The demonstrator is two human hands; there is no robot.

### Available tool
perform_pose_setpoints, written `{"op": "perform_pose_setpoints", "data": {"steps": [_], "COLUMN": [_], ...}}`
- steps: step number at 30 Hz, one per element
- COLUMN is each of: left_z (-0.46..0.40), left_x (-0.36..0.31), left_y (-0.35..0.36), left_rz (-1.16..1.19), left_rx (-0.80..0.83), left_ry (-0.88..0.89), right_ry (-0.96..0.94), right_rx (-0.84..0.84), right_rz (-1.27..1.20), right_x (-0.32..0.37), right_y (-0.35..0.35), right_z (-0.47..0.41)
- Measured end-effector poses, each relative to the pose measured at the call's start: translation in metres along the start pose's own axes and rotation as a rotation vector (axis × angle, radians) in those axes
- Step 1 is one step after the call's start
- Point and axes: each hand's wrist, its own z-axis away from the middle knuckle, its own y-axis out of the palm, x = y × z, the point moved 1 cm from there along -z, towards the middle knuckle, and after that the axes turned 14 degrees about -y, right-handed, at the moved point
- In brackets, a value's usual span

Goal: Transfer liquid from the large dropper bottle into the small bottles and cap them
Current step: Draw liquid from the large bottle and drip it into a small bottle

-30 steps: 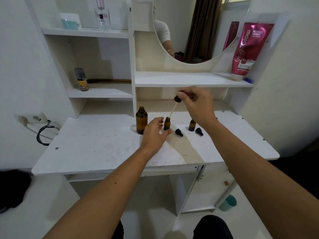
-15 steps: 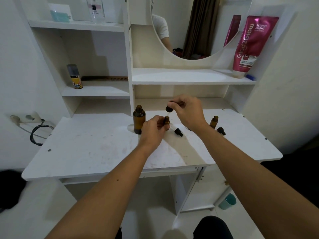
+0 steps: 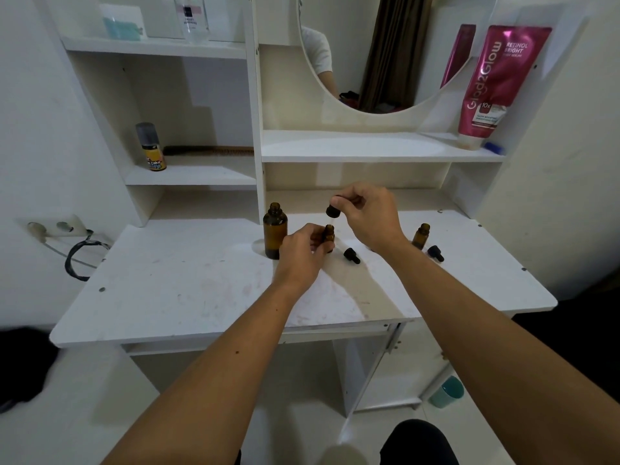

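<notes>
one large amber bottle (image 3: 275, 230), two small amber bottles (image 3: 328, 237) (image 3: 421, 235), two loose black caps (image 3: 351, 256) (image 3: 435, 253) on the white counter (image 3: 188, 280); left hand (image 3: 302, 255) grips one small bottle, right hand (image 3: 369, 216) pinches the dropper (image 3: 333, 210).

Tabletop (image 3: 188, 283): open from 6 to 9 o'clock; large amber bottle (image 3: 275, 231), loose caps (image 3: 351, 256) crowd centre.
</notes>
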Motion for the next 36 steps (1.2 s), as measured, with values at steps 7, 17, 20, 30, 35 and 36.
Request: {"op": "perform_pose_setpoints", "data": {"steps": [7,17,20,30,35,36], "left_z": [0.001,0.019,0.03,0.051,0.043,0.04], "left_x": [0.0,0.0,0.002,0.026,0.033,0.033], "left_y": [-0.001,-0.008,-0.016,-0.075,-0.092,-0.091], "left_rz": [-0.015,0.011,0.067,0.176,0.119,0.12], "left_rx": [0.007,0.024,0.042,-0.079,-0.191,-0.194], "left_ry": [0.01,-0.019,-0.036,-0.094,-0.124,-0.135], "right_ry": [0.006,-0.032,-0.065,-0.126,-0.147,-0.153], "right_rx": [0.031,-0.058,-0.086,-0.165,-0.166,-0.163], "right_rz": [-0.025,0.015,0.005,-0.095,-0.133,-0.133], "right_x": [0.007,0.031,0.04,0.082,0.095,0.096], "right_y": [-0.004,-0.029,-0.035,-0.015,0.001,0.004], "right_z": [0.006,-0.008,-0.013,-0.031,-0.042,-0.043]}}
